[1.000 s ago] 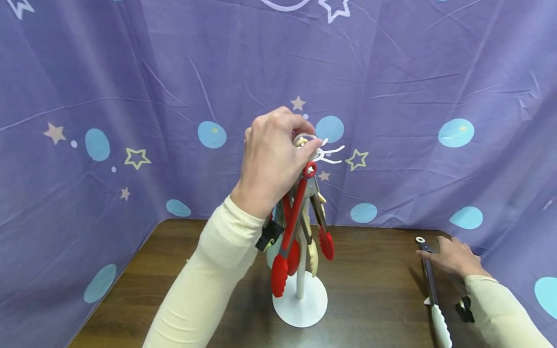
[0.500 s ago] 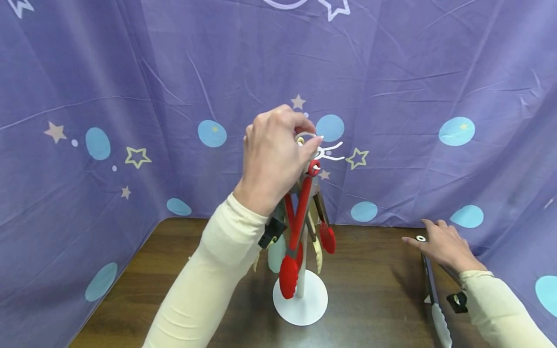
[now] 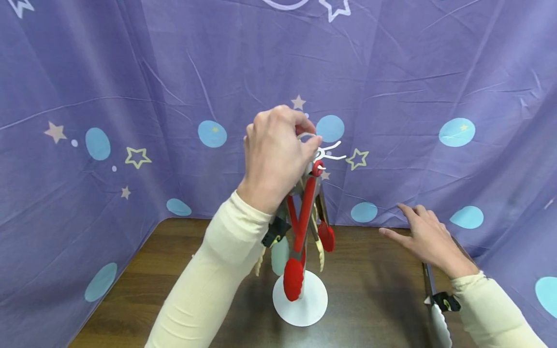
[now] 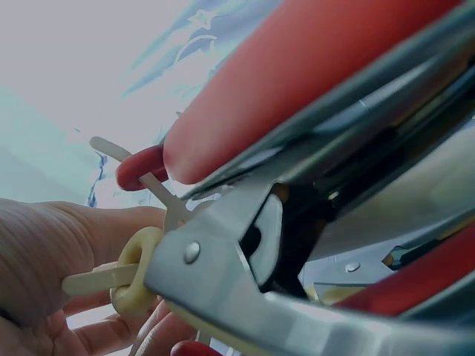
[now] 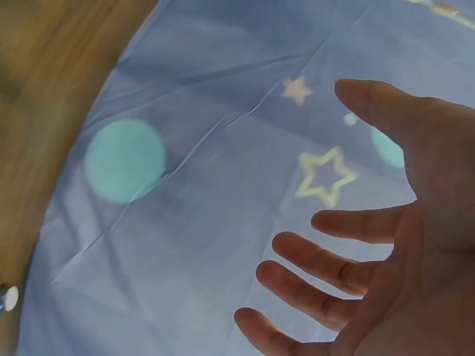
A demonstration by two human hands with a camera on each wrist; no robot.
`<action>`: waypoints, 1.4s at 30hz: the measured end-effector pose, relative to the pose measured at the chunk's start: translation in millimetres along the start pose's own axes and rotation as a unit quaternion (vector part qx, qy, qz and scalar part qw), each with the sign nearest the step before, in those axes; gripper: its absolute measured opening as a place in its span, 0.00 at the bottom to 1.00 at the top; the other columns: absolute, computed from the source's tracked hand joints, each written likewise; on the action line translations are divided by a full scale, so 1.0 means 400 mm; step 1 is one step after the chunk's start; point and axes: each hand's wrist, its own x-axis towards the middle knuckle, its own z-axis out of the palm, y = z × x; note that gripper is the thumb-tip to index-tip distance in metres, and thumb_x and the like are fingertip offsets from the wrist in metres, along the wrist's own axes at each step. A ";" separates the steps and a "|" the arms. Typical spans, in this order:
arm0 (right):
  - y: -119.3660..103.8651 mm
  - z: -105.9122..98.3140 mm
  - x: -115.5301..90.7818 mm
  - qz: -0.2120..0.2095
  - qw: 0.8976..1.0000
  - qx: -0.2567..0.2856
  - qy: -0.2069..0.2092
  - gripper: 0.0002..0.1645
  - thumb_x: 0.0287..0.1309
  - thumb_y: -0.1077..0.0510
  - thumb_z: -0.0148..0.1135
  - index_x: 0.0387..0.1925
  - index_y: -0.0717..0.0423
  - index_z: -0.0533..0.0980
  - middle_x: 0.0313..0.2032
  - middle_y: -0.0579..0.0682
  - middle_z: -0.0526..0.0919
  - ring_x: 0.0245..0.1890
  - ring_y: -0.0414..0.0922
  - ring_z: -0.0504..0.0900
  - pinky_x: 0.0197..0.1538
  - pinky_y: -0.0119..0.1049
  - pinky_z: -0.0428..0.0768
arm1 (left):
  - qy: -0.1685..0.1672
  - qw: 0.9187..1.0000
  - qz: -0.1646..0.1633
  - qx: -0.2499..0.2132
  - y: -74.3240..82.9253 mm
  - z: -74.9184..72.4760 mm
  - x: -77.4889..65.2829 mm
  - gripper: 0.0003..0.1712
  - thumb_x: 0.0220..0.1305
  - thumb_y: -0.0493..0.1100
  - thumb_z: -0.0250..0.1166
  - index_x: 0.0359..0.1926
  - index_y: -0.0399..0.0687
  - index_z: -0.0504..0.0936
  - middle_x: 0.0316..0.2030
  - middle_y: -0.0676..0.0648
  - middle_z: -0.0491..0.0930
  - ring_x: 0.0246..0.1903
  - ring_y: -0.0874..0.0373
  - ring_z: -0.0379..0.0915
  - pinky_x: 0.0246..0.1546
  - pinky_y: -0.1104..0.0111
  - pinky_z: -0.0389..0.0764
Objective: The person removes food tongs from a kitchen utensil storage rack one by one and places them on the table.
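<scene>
A purple curtain (image 3: 391, 72) rises behind the back edge of the brown desk (image 3: 361, 299). The white stand (image 3: 304, 311) has its round base about halfway across the desk, forward of the back edge. On its near side the red tongs (image 3: 306, 210) hang from a ring, tips down. The pale-tipped tongs (image 3: 438, 321) lie on the desk toward its right side, long axis running from near the back right corner toward the front edge, pale tip frontward; their rear end is hidden by the right wrist.

The person's left hand (image 3: 276, 150) pinches the stand's top between thumb and fingers. The right hand (image 3: 424, 237) is raised near the back right corner, fingers spread, thumb wide, palm bare, with hold of nothing. It is much the nearer hand to the pale-tipped tongs, which lie forward and rightward of it, while its fingertips point left and back. The stand's bare prongs (image 3: 332, 147) are the opposite way, higher and to the left, pointing right, so the right hand is between the two. Smallest is the cream ring (image 4: 133, 302), threaded on another hook.
</scene>
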 end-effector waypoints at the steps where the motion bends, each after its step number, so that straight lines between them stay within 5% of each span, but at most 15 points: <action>1: -0.010 -0.003 -0.001 -0.005 1.000 0.004 0.004 0.52 0.59 0.30 0.65 0.69 0.64 0.66 0.52 0.71 0.74 0.52 0.70 0.71 0.44 0.67 0.71 | 0.000 1.000 -0.001 0.000 0.000 0.000 0.001 0.04 0.56 0.45 0.77 0.34 0.54 0.93 0.34 0.52 0.86 0.33 0.56 0.78 0.31 0.60 0.76; 14: -0.127 -0.024 -0.023 -0.114 0.983 0.117 0.082 0.42 0.56 0.45 0.75 0.68 0.55 0.70 0.49 0.53 0.78 0.51 0.55 0.76 0.50 0.56 0.72 | -0.006 1.000 -0.020 0.006 0.004 -0.002 0.006 0.03 0.56 0.46 0.77 0.32 0.56 0.93 0.33 0.53 0.85 0.32 0.55 0.78 0.31 0.61 0.76; 29: -0.232 -0.055 -0.040 -0.173 0.960 0.205 0.080 0.45 0.56 0.54 0.76 0.73 0.43 0.66 0.54 0.43 0.77 0.56 0.42 0.75 0.57 0.32 0.73 | -0.012 0.999 -0.024 0.021 0.005 0.001 0.008 0.03 0.58 0.46 0.76 0.33 0.55 0.92 0.34 0.54 0.84 0.32 0.57 0.77 0.31 0.61 0.77; 42: -0.269 -0.059 -0.034 -0.199 0.946 0.247 0.063 0.47 0.56 0.58 0.76 0.74 0.41 0.64 0.59 0.42 0.75 0.60 0.42 0.74 0.60 0.29 0.73 | -0.001 0.999 -0.016 0.029 0.006 0.009 0.007 0.03 0.59 0.45 0.74 0.34 0.53 0.92 0.35 0.54 0.85 0.34 0.54 0.80 0.32 0.61 0.78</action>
